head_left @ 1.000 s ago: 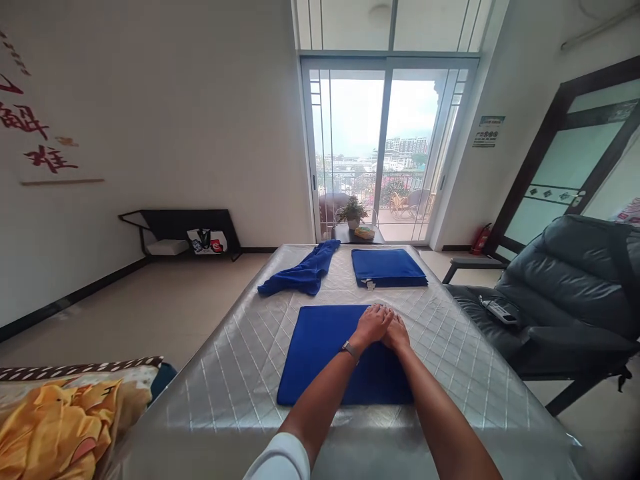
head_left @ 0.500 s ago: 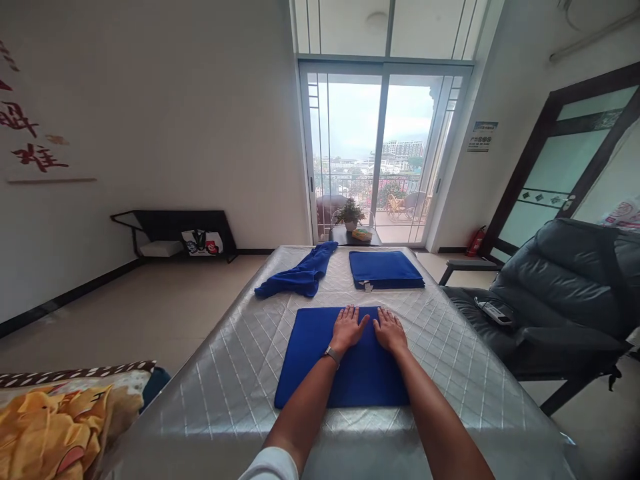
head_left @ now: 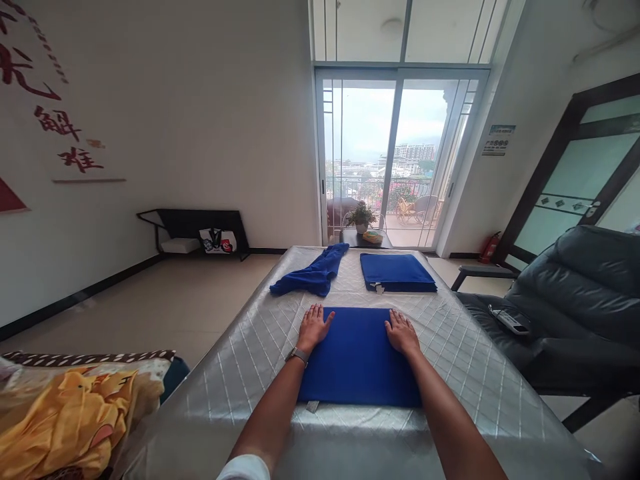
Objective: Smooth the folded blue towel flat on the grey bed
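A blue folded cloth (head_left: 357,360) lies flat in front of me, with a small pale tag at its near edge. My left hand (head_left: 314,328) rests open on its far left corner, fingers stretched forward and thumb apart. Over the far right corner, my right hand (head_left: 401,331) lies flat and open too. Farther back on the right is a neat stack of folded blue cloths (head_left: 397,272) with white tags at its front. A crumpled blue cloth (head_left: 313,272) sits at the back left, touched by neither hand.
A silver quilted cover (head_left: 230,380) spreads over the table. To the right stands a dark padded armchair (head_left: 560,280) with a power strip (head_left: 509,321) on its seat. Yellow fabric (head_left: 70,420) is heaped at lower left. Behind the table are a potted plant (head_left: 361,215) and glass sliding doors.
My hands have moved apart, the left one outward to the cloth's left side and the right one slightly right. The small tag at the near edge now shows. The whole view has shifted slightly.
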### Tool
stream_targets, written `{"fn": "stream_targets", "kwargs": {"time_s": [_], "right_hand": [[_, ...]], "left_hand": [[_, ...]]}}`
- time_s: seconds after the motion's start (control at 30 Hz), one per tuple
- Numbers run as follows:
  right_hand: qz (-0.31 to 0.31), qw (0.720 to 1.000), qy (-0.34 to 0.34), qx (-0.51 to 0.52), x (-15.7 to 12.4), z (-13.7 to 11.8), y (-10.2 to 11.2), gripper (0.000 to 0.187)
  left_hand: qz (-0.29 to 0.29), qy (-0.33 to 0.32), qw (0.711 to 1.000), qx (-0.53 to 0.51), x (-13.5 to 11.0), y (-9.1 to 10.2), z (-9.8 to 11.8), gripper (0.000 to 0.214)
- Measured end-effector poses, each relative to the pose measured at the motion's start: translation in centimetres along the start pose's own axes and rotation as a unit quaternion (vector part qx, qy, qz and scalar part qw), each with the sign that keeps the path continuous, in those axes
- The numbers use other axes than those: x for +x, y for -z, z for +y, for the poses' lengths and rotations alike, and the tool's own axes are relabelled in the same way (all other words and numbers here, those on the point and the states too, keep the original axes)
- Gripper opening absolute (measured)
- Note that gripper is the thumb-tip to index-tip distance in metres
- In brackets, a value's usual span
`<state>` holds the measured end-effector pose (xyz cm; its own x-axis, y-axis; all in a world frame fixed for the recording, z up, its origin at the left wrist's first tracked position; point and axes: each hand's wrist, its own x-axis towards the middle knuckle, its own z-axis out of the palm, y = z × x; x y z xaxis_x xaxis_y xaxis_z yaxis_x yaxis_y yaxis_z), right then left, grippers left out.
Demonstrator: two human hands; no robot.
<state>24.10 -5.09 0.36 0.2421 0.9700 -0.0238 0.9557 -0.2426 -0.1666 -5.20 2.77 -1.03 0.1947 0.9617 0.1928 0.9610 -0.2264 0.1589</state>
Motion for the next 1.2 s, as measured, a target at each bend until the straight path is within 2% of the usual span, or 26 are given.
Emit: {"fn": "stream_targets", "kwargs": {"time_s": [0.57, 0.87, 1.03, 1.2], "right_hand": [[-0.024, 1.0, -0.006, -0.016, 0.6, 0.1, 0.0, 0.065], [-0.006, 1.0, -0.012, -0.025, 1.4, 0.0, 1.9, 0.062], [0.036, 0.998, -0.035, -0.031, 1.1, -0.4, 0.8, 0.061], [0.048, 0.998, -0.023, -0.034, 1.2, 0.0, -0.1, 0.061]], "left_hand": [[0.035, -0.005, 0.999, -0.013, -0.3, -0.3, 0.2, 0.079], [0.035, 0.004, 0.999, -0.034, -0.3, -0.3, 0.4, 0.075], [0.058, -0.005, 0.998, -0.033, -0.2, -0.7, 0.3, 0.073], [0.049, -0.001, 0.999, -0.023, -0.2, -0.5, 0.3, 0.073]]}}
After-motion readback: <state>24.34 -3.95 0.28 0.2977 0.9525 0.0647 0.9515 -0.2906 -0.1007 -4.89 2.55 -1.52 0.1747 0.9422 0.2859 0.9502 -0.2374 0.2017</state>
